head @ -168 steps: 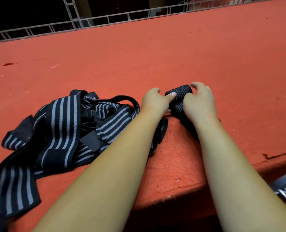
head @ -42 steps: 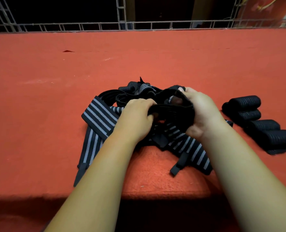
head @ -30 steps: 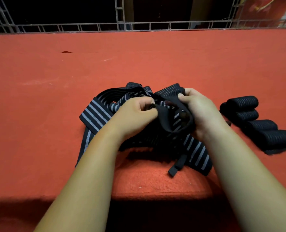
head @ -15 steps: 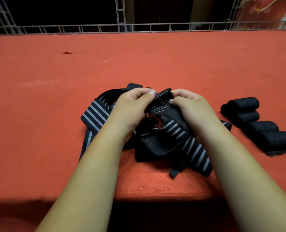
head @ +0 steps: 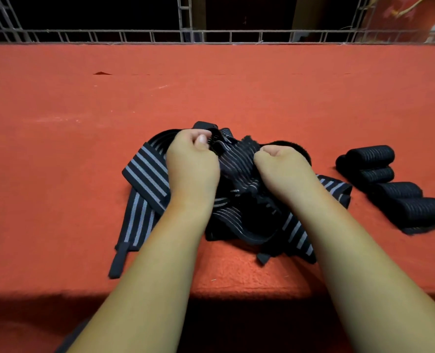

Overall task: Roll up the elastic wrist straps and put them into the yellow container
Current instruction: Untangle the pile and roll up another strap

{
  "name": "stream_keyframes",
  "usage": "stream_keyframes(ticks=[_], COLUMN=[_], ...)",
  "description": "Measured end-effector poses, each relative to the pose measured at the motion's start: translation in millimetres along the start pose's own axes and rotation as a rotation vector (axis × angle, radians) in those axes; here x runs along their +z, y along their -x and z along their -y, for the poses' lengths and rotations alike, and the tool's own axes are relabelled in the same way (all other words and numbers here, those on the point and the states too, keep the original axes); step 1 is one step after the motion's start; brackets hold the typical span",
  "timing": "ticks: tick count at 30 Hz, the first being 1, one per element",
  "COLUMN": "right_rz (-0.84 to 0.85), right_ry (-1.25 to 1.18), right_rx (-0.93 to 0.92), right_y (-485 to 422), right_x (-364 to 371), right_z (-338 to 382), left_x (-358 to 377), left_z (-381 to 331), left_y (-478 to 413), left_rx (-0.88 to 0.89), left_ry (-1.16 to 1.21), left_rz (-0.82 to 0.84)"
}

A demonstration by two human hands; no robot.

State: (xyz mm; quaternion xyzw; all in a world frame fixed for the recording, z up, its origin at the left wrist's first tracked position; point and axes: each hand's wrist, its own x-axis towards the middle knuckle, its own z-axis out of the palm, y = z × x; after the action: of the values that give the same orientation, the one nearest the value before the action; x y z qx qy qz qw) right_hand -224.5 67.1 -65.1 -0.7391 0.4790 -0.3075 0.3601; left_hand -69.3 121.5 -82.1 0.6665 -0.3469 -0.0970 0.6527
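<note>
A tangled heap of black elastic wrist straps with grey stripes point(head: 145, 171) lies on the red felt table point(head: 58, 149) near its front edge. My left hand point(head: 192, 166) and my right hand point(head: 282, 169) are both curled into the heap, each gripping part of one strap point(head: 236, 161) stretched between them. Several rolled-up straps point(head: 394, 189) lie in a row to the right of the heap, apart from my hands. No yellow container is in view.
A metal lattice rail point(head: 211, 36) runs along the table's far edge, with darkness behind it. A small tear point(head: 101, 73) marks the felt at the back left. The table's front edge point(head: 236, 294) drops off just below the heap.
Since 5.6 s ago the view has swung right, and a finished roll lies with the others. In the last second my hands have pulled a strap up and apart and closed into fists on it.
</note>
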Motion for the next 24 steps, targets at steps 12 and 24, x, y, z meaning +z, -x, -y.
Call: stream_keyframes(ticks=[12, 24], right_rz=[-0.005, -0.068], right_ry=[0.012, 0.019], right_rx=[-0.016, -0.040], right_y=[-3.7, -7.7], right_x=[-6.5, -8.2], right_z=[-16.6, -25.2], left_x=[4.7, 4.3], left_z=[-4.1, -2.2], left_y=[0.1, 4.8], left_rx=[-0.183, -0.149], left_ry=[0.014, 0.003], left_rz=[0.451, 0.525])
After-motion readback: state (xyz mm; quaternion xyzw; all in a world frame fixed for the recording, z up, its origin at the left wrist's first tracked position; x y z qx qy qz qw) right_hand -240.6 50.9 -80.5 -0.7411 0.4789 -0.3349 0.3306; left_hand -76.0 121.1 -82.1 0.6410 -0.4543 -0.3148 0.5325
